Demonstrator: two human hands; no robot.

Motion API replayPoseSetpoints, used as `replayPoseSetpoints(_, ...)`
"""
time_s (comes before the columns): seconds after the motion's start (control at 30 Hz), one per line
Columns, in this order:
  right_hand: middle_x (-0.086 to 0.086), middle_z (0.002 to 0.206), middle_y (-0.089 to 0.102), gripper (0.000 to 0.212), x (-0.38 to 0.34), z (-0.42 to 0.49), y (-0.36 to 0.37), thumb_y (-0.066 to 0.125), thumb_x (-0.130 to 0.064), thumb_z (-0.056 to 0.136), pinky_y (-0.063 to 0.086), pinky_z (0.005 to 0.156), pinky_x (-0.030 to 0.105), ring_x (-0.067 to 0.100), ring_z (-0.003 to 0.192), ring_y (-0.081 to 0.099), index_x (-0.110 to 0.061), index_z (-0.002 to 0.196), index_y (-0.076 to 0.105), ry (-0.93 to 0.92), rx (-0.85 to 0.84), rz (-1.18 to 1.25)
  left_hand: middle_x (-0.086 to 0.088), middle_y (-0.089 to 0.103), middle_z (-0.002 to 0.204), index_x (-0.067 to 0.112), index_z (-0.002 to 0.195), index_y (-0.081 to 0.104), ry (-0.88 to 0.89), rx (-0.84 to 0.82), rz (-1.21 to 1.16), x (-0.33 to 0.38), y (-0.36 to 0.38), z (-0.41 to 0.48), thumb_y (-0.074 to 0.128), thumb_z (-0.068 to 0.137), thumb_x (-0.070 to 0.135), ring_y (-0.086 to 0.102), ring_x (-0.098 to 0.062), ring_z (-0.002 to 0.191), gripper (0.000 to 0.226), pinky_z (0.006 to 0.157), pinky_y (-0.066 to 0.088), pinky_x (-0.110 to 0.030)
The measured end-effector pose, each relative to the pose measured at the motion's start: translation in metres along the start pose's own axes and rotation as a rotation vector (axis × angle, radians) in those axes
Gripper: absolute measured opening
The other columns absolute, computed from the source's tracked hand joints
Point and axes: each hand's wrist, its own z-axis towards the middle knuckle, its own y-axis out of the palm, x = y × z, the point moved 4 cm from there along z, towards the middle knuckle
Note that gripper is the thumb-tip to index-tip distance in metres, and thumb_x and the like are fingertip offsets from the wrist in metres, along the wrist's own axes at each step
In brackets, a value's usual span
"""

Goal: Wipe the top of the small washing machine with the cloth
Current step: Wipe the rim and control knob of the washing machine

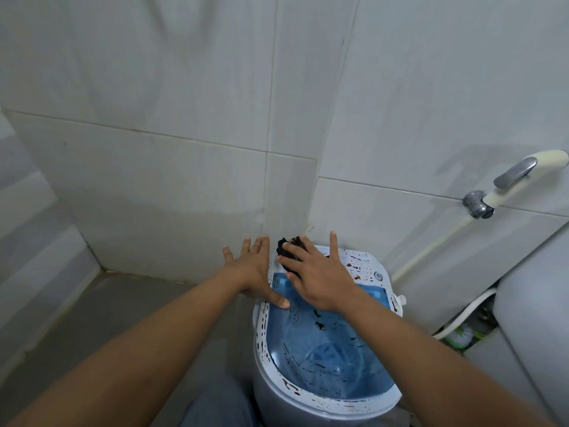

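The small washing machine (pixel 363 403) stands low in the corner, white-rimmed with a blue see-through lid (pixel 326 359), speckled with dark and brown stains. A dark cloth (pixel 284 245) lies on the far left part of its top. My right hand (pixel 320 275) presses flat on the cloth, fingers spread, hiding most of it. My left hand (pixel 255 266) is spread open at the machine's left edge, thumb resting on the rim, holding nothing.
Tiled walls meet in a corner just behind the machine. A cream spray handle (pixel 523 175) with a hose (pixel 431 251) hangs on the right wall. A white toilet tank (pixel 535 318) stands at the right. Grey floor lies to the left.
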Motion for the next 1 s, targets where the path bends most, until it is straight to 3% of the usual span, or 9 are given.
replayPoseSetpoints(0.1,-0.014,0.153,0.037,0.046,-0.004,0.004,0.001,0.03,-0.04,0.101,-0.008,0.111,0.07,0.019,0.149,0.017,-0.033,0.145,0.041,-0.129,-0.022,0.027,-0.001,-0.024,0.165,0.014,0.152,-0.029,-0.011,0.004,-0.023,-0.002,0.002,0.002,0.079,0.051,0.08,-0.023,-0.027,0.151,0.161,0.115,-0.011,-0.068)
replayPoseSetpoints(0.23,-0.016,0.149,0.041,0.046,-0.006,0.01,0.003,0.032,-0.036,0.099,-0.01,0.111,0.07,0.015,0.146,0.022,-0.032,0.144,0.041,-0.125,-0.015,0.061,-0.001,-0.026,0.164,0.015,0.15,-0.032,-0.028,0.006,-0.053,-0.006,0.005,0.004,0.079,0.048,0.081,-0.024,-0.027,0.151,0.165,0.115,-0.011,-0.069)
replayPoseSetpoints(0.6,-0.002,0.159,0.031,0.055,0.005,0.007,0.009,0.026,-0.043,0.101,-0.015,0.111,0.066,0.024,0.147,0.024,-0.022,0.152,0.03,0.252,0.072,0.011,-0.001,-0.024,0.165,0.015,0.15,-0.032,-0.049,-0.005,-0.055,-0.005,0.005,0.003,0.08,0.046,0.081,-0.022,-0.027,0.151,0.167,0.116,-0.009,-0.068)
replayPoseSetpoints(0.8,0.004,0.156,0.038,0.058,-0.002,-0.007,0.008,0.024,-0.04,0.097,-0.014,0.114,0.061,0.031,0.144,0.032,-0.017,0.149,0.038,0.204,0.08,-0.03,-0.002,-0.023,0.165,0.015,0.152,-0.03,-0.042,0.01,-0.019,0.0,0.001,0.0,0.081,0.049,0.078,-0.021,-0.028,0.151,0.163,0.115,-0.01,-0.068)
replayPoseSetpoints(1.0,-0.004,0.153,0.043,0.049,0.001,-0.039,0.003,0.034,-0.034,0.099,-0.016,0.115,0.059,0.022,0.146,0.03,-0.024,0.145,0.044,0.093,0.069,0.092,-0.002,-0.022,0.166,0.019,0.151,-0.031,-0.014,0.053,0.064,0.009,-0.004,-0.003,0.082,0.051,0.076,-0.02,-0.029,0.152,0.161,0.116,-0.008,-0.069)
